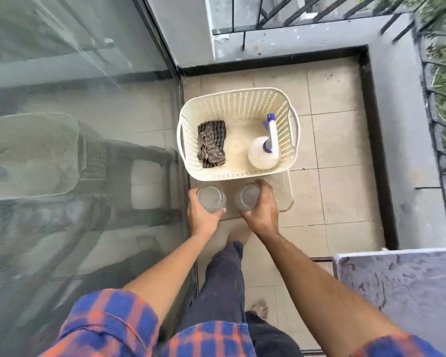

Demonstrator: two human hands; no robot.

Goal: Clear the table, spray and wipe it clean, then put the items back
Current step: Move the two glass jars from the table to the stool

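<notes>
My left hand grips a clear drinking glass from the side. My right hand holds a second clear glass the same way. Both glasses are upright over a beige tray that lies on the tiled floor. Just beyond the tray stands a cream perforated basket. Inside it lie a dark checked cloth on the left and a white spray bottle with a blue nozzle on the right. A corner of the grey marbled table shows at the lower right.
A glass door fills the left side, with a chair seen behind it. A grey ledge with a black metal railing bounds the balcony on the right and far side. My legs and bare feet stand on the beige tiles.
</notes>
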